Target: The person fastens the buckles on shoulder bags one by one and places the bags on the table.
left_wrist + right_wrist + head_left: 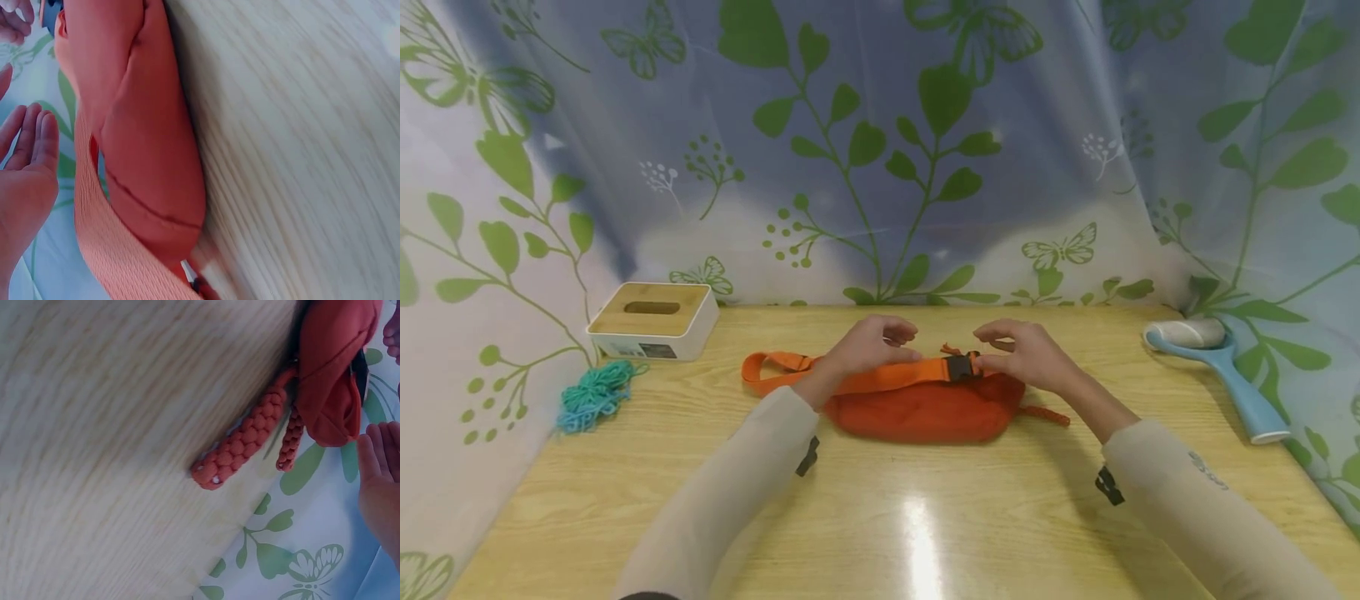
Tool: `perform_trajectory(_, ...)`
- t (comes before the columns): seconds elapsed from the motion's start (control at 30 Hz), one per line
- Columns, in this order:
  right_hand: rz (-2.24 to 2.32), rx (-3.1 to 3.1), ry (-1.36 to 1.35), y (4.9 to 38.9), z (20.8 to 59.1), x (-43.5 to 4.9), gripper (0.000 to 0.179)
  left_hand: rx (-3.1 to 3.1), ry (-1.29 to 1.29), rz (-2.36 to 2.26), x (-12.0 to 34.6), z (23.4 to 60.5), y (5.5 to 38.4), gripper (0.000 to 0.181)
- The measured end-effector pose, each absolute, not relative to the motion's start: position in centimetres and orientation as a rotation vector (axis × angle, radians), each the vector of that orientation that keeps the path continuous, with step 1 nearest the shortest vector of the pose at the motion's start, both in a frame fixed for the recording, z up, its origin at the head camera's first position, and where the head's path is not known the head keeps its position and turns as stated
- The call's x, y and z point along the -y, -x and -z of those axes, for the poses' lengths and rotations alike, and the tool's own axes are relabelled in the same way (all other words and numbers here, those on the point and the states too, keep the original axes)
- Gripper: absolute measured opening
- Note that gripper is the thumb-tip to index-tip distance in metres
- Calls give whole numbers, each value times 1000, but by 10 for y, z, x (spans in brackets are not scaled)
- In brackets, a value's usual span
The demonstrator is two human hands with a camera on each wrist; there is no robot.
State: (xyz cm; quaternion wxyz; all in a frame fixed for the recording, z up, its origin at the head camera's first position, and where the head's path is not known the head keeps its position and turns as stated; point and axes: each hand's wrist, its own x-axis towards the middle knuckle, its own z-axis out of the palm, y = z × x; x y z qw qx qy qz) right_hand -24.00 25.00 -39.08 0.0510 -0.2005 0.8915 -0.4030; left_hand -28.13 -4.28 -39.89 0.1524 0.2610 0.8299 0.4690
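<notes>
A red-orange waist bag (917, 415) lies on the table with its orange strap (887, 377) along the top side. The strap loops out past the bag's left end. A black buckle (959, 368) sits on the strap toward the right. Over the strap, left of the buckle, hovers my left hand (872, 344), its fingers fairly straight in the left wrist view. My right hand (1032, 358) is just right of the buckle, fingers extended and thumb close to it; whether it touches is unclear. Braided red pulls (240, 439) stick out from the bag's right end.
At the back left stands a tissue box (653, 321) with a wooden lid. In front of it lies a bundle of teal and blue yarn (597, 396). A blue-handled lint roller (1232, 375) rests at the right edge. A patterned curtain (880, 167) hangs behind the table.
</notes>
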Motion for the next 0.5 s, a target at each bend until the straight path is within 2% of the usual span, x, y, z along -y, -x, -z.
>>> perform_trajectory(0.5, 1256, -2798, 544, 238, 374, -255, 52, -2562, -721, -1362, 73, 392, 275, 48)
